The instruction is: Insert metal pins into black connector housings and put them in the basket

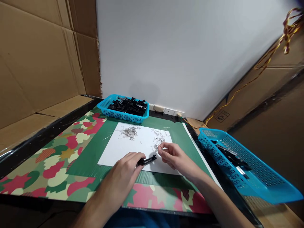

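Observation:
My left hand (129, 164) is closed around one end of a slim black plastic part (149, 160), whose free end points to the right. Just right of that end, my right hand (171, 154) has thumb and forefinger pinched together; whatever lies between the fingertips is too small to make out. Under both hands lies a white sheet (111, 152). A dense pile of tiny wire-like metal pieces (130, 132) sits on its far left. Looser tiny metal pieces (158, 138) are scattered on the right side, close beyond my right fingertips.
A blue basket (123, 117) heaped with black parts (129, 106) stands at the back left. Another blue basket (261, 186) with fewer black parts (231, 155) is at the right. Cardboard walls the left; sockets (169, 111) and a yellow cable (234, 95) are behind.

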`<action>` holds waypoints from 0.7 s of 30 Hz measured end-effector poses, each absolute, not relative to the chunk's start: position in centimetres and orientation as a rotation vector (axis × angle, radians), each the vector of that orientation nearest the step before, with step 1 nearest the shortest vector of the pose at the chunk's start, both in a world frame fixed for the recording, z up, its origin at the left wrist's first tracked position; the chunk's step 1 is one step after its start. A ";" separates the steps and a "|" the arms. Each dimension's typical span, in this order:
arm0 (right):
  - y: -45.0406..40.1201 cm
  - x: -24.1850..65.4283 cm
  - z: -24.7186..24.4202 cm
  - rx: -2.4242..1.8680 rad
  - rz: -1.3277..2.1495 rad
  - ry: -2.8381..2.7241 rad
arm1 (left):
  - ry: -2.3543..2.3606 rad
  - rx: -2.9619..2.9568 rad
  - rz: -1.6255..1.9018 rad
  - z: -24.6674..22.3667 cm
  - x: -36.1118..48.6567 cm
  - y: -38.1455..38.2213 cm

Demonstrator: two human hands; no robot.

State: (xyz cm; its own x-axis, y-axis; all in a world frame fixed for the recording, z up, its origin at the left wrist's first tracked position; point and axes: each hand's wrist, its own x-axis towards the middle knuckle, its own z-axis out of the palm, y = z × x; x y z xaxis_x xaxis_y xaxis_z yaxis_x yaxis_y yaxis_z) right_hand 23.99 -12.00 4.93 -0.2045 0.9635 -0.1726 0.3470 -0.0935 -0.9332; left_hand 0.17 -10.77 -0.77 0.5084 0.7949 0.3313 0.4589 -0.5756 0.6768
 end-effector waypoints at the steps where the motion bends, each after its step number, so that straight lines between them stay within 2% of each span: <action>1: -12.0 23.7 4.9 -1.448 1.293 -1.599 | 1.040 2.221 0.854 -0.7 0.2 -10.8; 7: -11.9 22.1 4.5 -1.398 1.212 -1.693 | 1.095 2.151 0.803 -0.6 0.1 -11.1; 21: -12.8 20.4 3.5 -1.341 1.363 -1.650 | 1.104 2.199 0.772 -0.4 0.1 -11.5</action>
State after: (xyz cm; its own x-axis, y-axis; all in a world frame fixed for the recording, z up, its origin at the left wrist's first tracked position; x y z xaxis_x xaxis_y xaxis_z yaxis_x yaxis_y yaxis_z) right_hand 20.37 -12.77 3.48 -0.3047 0.9417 -0.1430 0.3182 -0.0409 -0.9471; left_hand 0.09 -11.50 -0.37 0.4964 0.8334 0.2432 0.5140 -0.5078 0.6913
